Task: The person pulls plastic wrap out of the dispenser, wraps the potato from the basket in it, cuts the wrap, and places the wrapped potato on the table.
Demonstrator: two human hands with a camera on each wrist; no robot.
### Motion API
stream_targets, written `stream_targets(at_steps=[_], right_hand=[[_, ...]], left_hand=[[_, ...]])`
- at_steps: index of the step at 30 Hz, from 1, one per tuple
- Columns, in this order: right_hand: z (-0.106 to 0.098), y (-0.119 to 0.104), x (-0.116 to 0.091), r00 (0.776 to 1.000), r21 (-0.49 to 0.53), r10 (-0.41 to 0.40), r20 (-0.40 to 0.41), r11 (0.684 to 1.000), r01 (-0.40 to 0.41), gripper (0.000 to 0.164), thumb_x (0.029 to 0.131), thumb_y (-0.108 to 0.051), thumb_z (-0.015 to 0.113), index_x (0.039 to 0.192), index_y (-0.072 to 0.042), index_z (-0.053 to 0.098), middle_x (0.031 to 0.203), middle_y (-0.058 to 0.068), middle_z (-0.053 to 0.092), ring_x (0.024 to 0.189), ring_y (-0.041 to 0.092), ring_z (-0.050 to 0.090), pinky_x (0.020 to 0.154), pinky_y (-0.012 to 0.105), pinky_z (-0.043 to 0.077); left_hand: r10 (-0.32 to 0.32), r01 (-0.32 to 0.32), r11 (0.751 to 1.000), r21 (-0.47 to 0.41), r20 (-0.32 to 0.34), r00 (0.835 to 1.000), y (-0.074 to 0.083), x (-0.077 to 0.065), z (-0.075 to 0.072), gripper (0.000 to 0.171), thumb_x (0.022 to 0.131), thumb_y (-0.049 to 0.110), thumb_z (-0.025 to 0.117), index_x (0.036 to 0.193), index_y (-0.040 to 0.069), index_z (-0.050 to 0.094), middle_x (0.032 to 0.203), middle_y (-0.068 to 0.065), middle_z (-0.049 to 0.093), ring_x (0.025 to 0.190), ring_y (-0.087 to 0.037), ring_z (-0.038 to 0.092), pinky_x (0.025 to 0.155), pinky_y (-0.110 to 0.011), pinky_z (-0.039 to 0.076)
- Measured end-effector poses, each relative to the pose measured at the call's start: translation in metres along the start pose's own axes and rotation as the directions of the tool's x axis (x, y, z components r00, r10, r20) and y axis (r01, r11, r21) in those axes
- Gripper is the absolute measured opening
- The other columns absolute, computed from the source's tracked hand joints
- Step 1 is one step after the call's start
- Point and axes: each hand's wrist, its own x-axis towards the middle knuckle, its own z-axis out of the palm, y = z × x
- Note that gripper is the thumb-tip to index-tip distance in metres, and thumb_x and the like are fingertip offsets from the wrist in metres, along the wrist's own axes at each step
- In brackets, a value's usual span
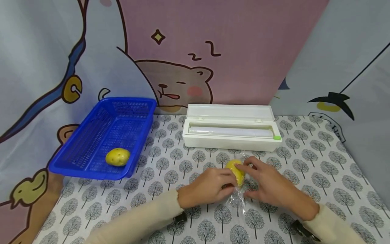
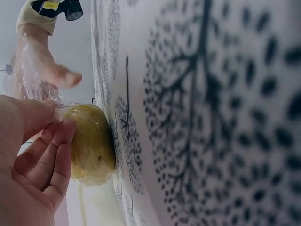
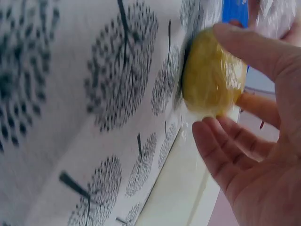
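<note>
A yellow potato (image 1: 235, 172) lies on the tree-print cloth, covered in clear plastic wrap (image 1: 239, 202) whose loose ends stick out toward the front and back. From its left side my left hand (image 1: 210, 187) pinches a gathered bit of the wrap between thumb and fingers, the fingertips against the potato, as the left wrist view shows. My right hand (image 1: 269, 183) is on the other side, its fingers loosely spread around the potato (image 3: 211, 75). One fingertip touches the top of the potato, while the thumb stays apart from it in the head view.
Behind the hands stands a white wrap box (image 1: 231, 142), lid raised, with a roll of film (image 1: 231, 131) inside and a green slider (image 1: 277, 137) at its right end. At the left, a blue basket (image 1: 91, 173) holds another potato (image 1: 117, 157). A cartoon curtain (image 1: 243, 51) hangs behind.
</note>
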Motion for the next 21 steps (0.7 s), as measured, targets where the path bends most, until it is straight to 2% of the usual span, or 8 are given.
stream_targets(at_steps=[2,4,9,15,18,21], right_hand=[[0.0,-0.006,-0.001,1.0,-0.019,0.024,0.006,1.0,-0.024,0.095,0.07,-0.036,0.106,0.152,-0.011,0.066,0.138,0.006,0.061,0.092,0.011,0.06,0.076,0.035,0.059],[0.003,-0.01,-0.001,0.999,-0.053,0.026,-0.02,0.998,-0.027,0.094,0.07,-0.039,0.105,0.15,-0.01,0.067,0.136,0.006,0.061,0.094,0.013,0.061,0.076,0.037,0.059],[0.01,-0.014,0.005,0.992,-0.114,-0.016,-0.127,0.994,0.001,0.076,0.074,-0.037,0.102,0.139,-0.007,0.074,0.125,0.007,0.065,0.087,0.015,0.061,0.068,0.032,0.055],[0.014,-0.01,0.011,0.979,-0.097,-0.054,-0.197,0.995,0.035,0.066,0.078,-0.042,0.098,0.13,-0.005,0.078,0.119,0.006,0.067,0.077,0.008,0.057,0.059,0.023,0.051],[0.014,-0.008,0.012,0.977,-0.077,-0.054,-0.205,0.996,0.039,0.065,0.081,-0.046,0.095,0.13,-0.006,0.078,0.12,0.006,0.067,0.074,0.006,0.057,0.057,0.02,0.049],[0.014,-0.006,0.012,0.977,-0.06,-0.053,-0.207,0.997,0.042,0.063,0.083,-0.046,0.094,0.129,-0.006,0.079,0.12,0.007,0.067,0.072,0.006,0.057,0.056,0.02,0.05]], left_hand=[[-0.021,0.021,0.999,-0.044,-0.014,1.0,0.0,0.0,0.001,0.008,0.104,0.014,0.078,0.108,0.009,0.081,0.109,-0.003,0.079,0.093,-0.006,0.072,0.088,-0.005,0.049],[-0.045,0.043,0.996,-0.078,-0.022,0.999,0.0,0.001,0.001,0.006,0.103,0.012,0.078,0.107,0.008,0.08,0.108,-0.003,0.079,0.094,-0.006,0.072,0.089,-0.007,0.05],[-0.113,0.106,0.983,-0.15,-0.041,0.993,0.0,0.002,0.001,0.005,0.102,0.007,0.078,0.106,0.007,0.08,0.103,-0.003,0.08,0.094,-0.005,0.071,0.092,-0.009,0.051],[-0.179,0.163,0.971,-0.175,-0.08,0.981,0.0,0.002,0.0,0.01,0.1,0.011,0.081,0.109,0.008,0.078,0.109,-0.002,0.078,0.098,-0.005,0.069,0.093,-0.012,0.053],[-0.268,0.25,0.948,-0.199,-0.072,0.961,0.0,0.001,-0.004,0.024,0.097,0.017,0.086,0.116,0.008,0.075,0.119,-0.002,0.071,0.102,-0.009,0.068,0.091,-0.016,0.056],[-0.383,0.367,0.901,-0.232,-0.025,0.923,-0.002,0.0,-0.01,0.047,0.092,0.02,0.092,0.13,0.008,0.068,0.128,-0.006,0.062,0.104,-0.012,0.066,0.085,-0.017,0.057]])
